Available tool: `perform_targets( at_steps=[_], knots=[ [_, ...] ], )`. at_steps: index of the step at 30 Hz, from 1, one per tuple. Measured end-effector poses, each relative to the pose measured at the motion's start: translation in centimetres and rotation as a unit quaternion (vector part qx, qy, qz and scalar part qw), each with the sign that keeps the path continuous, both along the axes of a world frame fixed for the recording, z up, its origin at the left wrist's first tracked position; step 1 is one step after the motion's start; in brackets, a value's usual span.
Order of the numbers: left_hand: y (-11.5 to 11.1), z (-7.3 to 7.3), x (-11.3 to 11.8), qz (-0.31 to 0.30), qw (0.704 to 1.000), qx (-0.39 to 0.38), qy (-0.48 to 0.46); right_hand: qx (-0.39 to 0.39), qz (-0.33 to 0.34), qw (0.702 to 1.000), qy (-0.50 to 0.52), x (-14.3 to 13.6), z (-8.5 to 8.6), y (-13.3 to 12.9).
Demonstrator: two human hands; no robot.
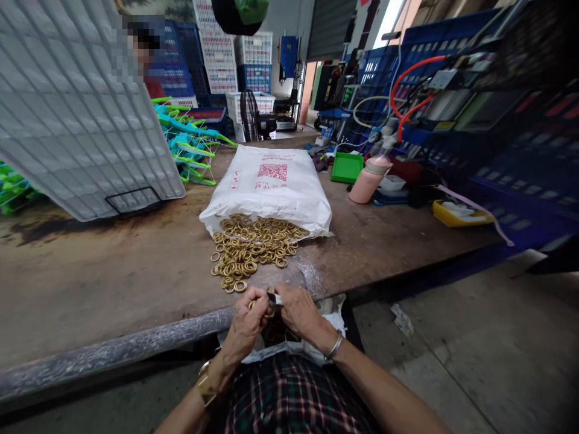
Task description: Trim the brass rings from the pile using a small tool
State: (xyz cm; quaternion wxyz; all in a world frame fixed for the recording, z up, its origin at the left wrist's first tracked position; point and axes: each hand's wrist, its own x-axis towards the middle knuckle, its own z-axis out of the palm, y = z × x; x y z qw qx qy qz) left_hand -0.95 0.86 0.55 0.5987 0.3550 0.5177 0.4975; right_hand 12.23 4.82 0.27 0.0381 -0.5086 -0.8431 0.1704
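At the table's front edge my left hand [248, 322] is closed around a few brass-coloured rings [252, 304]. My right hand [299, 310] is closed on a small black-and-white piece [274, 298] that reaches across to the left fingers; its kind is hard to make out. Just beyond my hands, a heap of brass-coloured rings [253, 250] spills from the mouth of a white woven sack [275, 187] printed in red. Below my hands, an opened pale bag lies at my lap, its contents mostly dark and hidden.
A large white plastic crate [90, 120] stands tilted at the left, beside green and blue plastic pieces [190, 141]. To the right are a pink bottle [370, 181], a green tray [347, 167] and a yellow tray [461, 215]. A person [154, 87] is partly visible behind the crate.
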Motion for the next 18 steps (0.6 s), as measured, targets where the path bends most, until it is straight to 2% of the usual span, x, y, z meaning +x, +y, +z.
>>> perform_targets(
  at_steps=[3,5,7,8,10,13,18],
  knots=[
    [-0.9,0.4,-0.3,-0.019,0.999,-0.017,-0.021,0.002,-0.017,1.0,-0.017,-0.1,-0.2,0.7],
    [-1.8,0.6,-0.2,-0.064,0.996,-0.048,-0.026,0.002,-0.054,0.998,-0.026,0.4,-0.4,1.8],
    [-2.7,0.1,0.1,-0.121,0.986,-0.097,-0.06,0.018,-0.096,0.995,-0.029,1.1,-0.5,3.2],
    [-3.0,-0.4,0.3,-0.126,0.979,-0.134,-0.093,0.032,-0.108,0.993,-0.024,1.4,-0.6,3.9],
    [-3.1,-1.9,0.5,-0.075,0.958,-0.224,-0.165,0.058,-0.122,0.991,-0.005,1.8,-0.7,5.1],
    [-2.4,-4.1,0.5,0.02,0.903,-0.36,-0.235,0.066,-0.14,0.988,0.02,1.4,-0.9,6.2],
    [-1.3,-5.9,0.8,0.124,0.849,-0.43,-0.28,0.067,-0.15,0.986,0.029,0.1,-1.0,7.1]
  ],
)
